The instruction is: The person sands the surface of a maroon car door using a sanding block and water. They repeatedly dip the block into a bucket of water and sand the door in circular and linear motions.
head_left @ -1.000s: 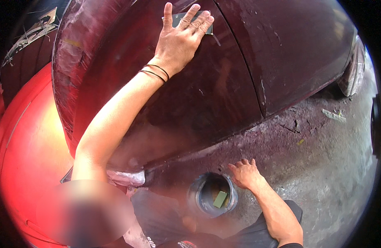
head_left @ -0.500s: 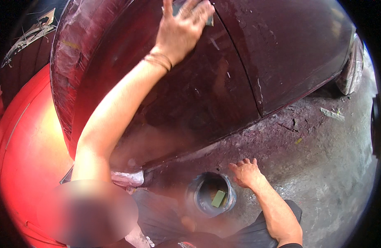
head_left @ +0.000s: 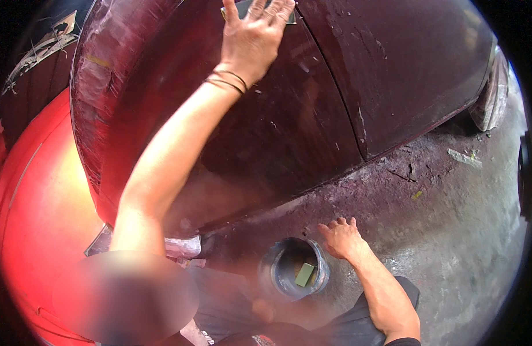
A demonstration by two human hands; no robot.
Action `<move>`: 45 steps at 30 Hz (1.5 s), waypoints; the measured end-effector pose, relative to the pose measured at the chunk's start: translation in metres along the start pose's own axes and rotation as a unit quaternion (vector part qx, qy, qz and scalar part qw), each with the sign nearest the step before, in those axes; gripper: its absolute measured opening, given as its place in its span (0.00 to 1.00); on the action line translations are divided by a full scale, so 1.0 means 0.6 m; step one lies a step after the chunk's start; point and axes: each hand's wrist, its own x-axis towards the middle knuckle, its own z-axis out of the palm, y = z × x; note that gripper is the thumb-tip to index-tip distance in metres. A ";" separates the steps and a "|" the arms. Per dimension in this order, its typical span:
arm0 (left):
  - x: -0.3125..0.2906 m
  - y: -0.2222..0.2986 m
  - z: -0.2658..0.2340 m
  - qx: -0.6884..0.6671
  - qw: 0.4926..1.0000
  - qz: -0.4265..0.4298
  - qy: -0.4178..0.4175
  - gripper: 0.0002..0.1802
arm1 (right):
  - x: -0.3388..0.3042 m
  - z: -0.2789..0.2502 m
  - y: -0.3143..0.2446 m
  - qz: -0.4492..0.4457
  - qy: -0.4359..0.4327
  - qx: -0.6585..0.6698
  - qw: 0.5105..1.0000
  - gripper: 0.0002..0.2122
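Note:
My left hand (head_left: 251, 43) is stretched far forward, palm down with its fingers apart, against the dark maroon car panel (head_left: 243, 144). Under its fingers it presses a thin dark grey-green piece of sandpaper (head_left: 291, 17), whose edges stick out on both sides. My right hand (head_left: 342, 237) hangs just right of the bucket's rim, fingers loosely spread and nothing in them. The bucket (head_left: 268, 271) stands on the floor between my legs, and a green block (head_left: 304, 275) lies inside it.
A bright red car part (head_left: 41, 219) curves along the left. Wrinkled plastic film (head_left: 96, 109) covers the maroon car's left edge. A panel gap runs right of my left hand. Scraps (head_left: 464, 158) lie on the stained floor (head_left: 450, 242). Wrapped film (head_left: 491, 98) hangs at the far right.
My left hand has slid slightly up and left over the panel, still pressing the sandpaper. My right hand has barely shifted.

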 end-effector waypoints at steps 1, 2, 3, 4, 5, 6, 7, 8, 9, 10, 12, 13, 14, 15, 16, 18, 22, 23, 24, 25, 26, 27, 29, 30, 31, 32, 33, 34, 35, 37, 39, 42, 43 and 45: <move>-0.013 0.023 0.002 0.041 0.999 0.005 -0.027 0.34 | 0.006 0.004 -0.004 -0.003 0.010 0.000 1.000 0.32; -0.037 0.067 0.013 0.074 0.996 0.004 -0.049 0.38 | 0.006 0.013 0.004 0.005 -0.001 -0.008 1.000 0.32; -0.060 0.092 0.014 0.014 0.998 0.030 -0.061 0.39 | 0.012 0.020 0.006 0.004 -0.005 -0.014 1.000 0.32; -0.089 0.112 0.027 -0.013 0.996 0.076 -0.054 0.36 | 0.013 0.024 0.005 0.002 -0.011 -0.020 1.000 0.31; -0.094 0.118 0.023 -0.021 0.994 0.099 -0.048 0.35 | 0.010 0.021 0.001 0.002 -0.014 -0.011 1.000 0.31; -0.098 0.116 0.021 -0.029 0.991 0.123 -0.044 0.35 | 0.003 0.015 -0.001 0.002 -0.018 -0.002 1.000 0.31; -0.092 0.100 0.027 -0.037 0.990 0.131 -0.038 0.33 | -0.002 0.008 -0.004 0.002 -0.022 0.007 1.000 0.31; -0.081 0.079 0.029 -0.046 0.990 0.133 -0.024 0.33 | 0.001 0.001 -0.008 0.001 -0.031 0.000 1.000 0.31; -0.078 0.076 0.023 -0.032 0.991 0.126 -0.019 0.33 | 0.003 -0.005 -0.011 0.003 -0.045 -0.009 0.999 0.31; -0.074 0.079 0.019 -0.017 0.993 0.119 -0.015 0.33 | 0.007 -0.007 -0.013 0.003 -0.058 -0.018 0.998 0.31; -0.089 0.113 0.026 -0.025 0.997 0.072 -0.028 0.33 | 0.018 0.007 0.000 0.001 -0.057 -0.033 0.998 0.32; -0.108 0.124 0.028 -0.025 0.995 0.095 -0.025 0.33 | 0.024 0.022 0.005 0.009 -0.057 -0.036 0.998 0.32; -0.128 0.123 0.027 -0.049 0.990 0.130 -0.019 0.33 | 0.029 0.031 0.003 0.014 -0.057 -0.034 0.998 0.32; -0.140 0.109 0.031 -0.078 0.988 0.127 -0.027 0.33 | 0.032 0.036 0.006 0.008 -0.062 -0.029 0.998 0.33; -0.153 0.086 0.036 -0.106 0.986 0.124 -0.034 0.33 | 0.034 0.037 0.011 0.008 -0.059 -0.032 0.998 0.33; -0.139 0.022 0.001 -0.039 0.993 0.104 -0.051 0.34 | 0.023 0.042 0.017 0.012 -0.060 -0.028 0.998 0.33; -0.131 -0.093 -0.031 -0.040 0.997 0.058 -0.010 0.32 | 0.016 0.044 0.034 0.018 -0.055 -0.031 0.998 0.33; -0.136 -0.077 -0.028 -0.051 0.998 0.037 -0.017 0.32 | 0.010 0.048 0.042 0.025 -0.054 -0.035 0.998 0.33; -0.138 -0.068 -0.021 -0.048 0.999 0.018 -0.011 0.31 | 0.012 0.050 0.041 0.024 -0.048 -0.039 0.998 0.33; -0.137 -0.043 -0.005 -0.047 0.999 -0.001 -0.005 0.30 | 0.017 0.062 0.043 0.020 -0.043 -0.045 0.998 0.33; -0.129 -0.016 0.006 -0.046 0.999 -0.019 0.001 0.29 | 0.027 0.084 0.046 0.017 -0.039 -0.051 0.998 0.33; -0.117 0.026 0.002 -0.062 0.997 -0.021 -0.051 0.37 | 0.031 0.099 0.051 0.015 -0.037 -0.058 0.998 0.33; -0.110 0.061 0.008 -0.095 0.994 0.024 -0.043 0.34 | 0.052 0.093 0.028 -0.007 -0.055 -0.050 0.997 0.33; -0.111 0.077 0.017 -0.086 0.993 0.072 -0.039 0.33 | 0.055 0.091 0.022 -0.012 -0.066 -0.046 0.997 0.33; -0.120 0.079 0.023 -0.081 0.992 0.083 -0.039 0.34 | 0.054 0.089 0.015 -0.010 -0.069 -0.042 0.997 0.32; -0.123 0.071 0.023 -0.068 0.994 0.086 -0.027 0.32 | 0.050 0.081 0.014 -0.010 -0.073 -0.040 0.996 0.32; -0.131 0.047 0.018 -0.054 0.994 0.091 -0.014 0.30 | 0.047 0.069 0.011 -0.012 -0.074 -0.035 0.997 0.32; -0.140 0.019 0.012 -0.040 0.995 0.097 -0.002 0.28 | 0.046 0.063 0.010 -0.014 -0.075 -0.030 0.997 0.32; -0.152 -0.013 0.015 -0.033 0.996 0.081 0.006 0.29 | 0.048 0.064 0.013 -0.010 -0.066 -0.031 0.997 0.32; -0.181 -0.067 -0.004 0.004 0.999 0.041 -0.031 0.36 | 0.049 0.070 0.029 0.005 -0.050 -0.033 0.998 0.32; -0.198 -0.088 -0.009 -0.008 0.999 0.025 -0.048 0.42 | 0.053 0.069 0.030 0.009 -0.048 -0.034 0.998 0.33; -0.169 -0.088 -0.009 -0.009 0.998 0.042 -0.035 0.42 | 0.055 0.087 0.033 0.007 -0.047 -0.037 0.998 0.33; -0.129 -0.077 -0.004 -0.011 0.998 0.047 -0.027 0.41 | 0.054 0.097 0.036 0.007 -0.049 -0.040 0.998 0.33; -0.049 -0.071 -0.016 0.001 0.997 0.072 -0.018 0.40 | 0.070 0.098 0.014 -0.015 -0.068 -0.057 0.996 0.33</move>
